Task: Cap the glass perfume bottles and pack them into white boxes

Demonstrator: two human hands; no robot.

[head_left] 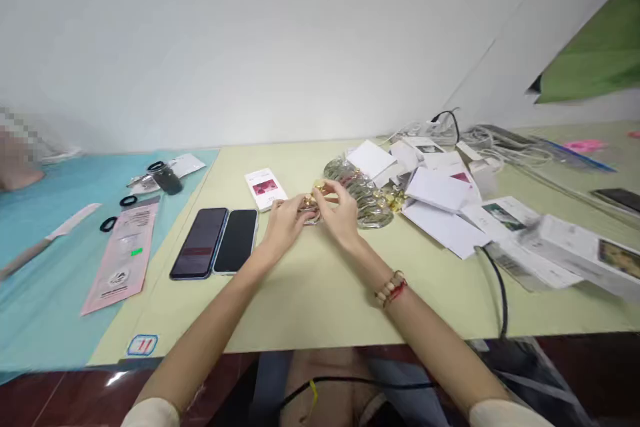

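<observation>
On the yellow table (315,300) lie packets (373,212); left hand (284,223) and right hand (343,215) clamp fingers (336,188) on gold pieces (319,185).

Counts, tabletop (310,307): hands (284,227), 2; gold pieces (319,185) at the fingertips, at least 2; glossy bundles (373,210), several, overlapped, not countable; phones (199,243) at left, 2; dark slab (620,199) at far right, 1, kind unclear; pink-marked box (266,189), 1; pink packet (120,260), 1; knife (63,228), 1; jar (169,181), 1; loose black rings (129,201), 2; number label (143,345), 1; white papers (443,189), more than 5, exact count hidden by overlap
</observation>
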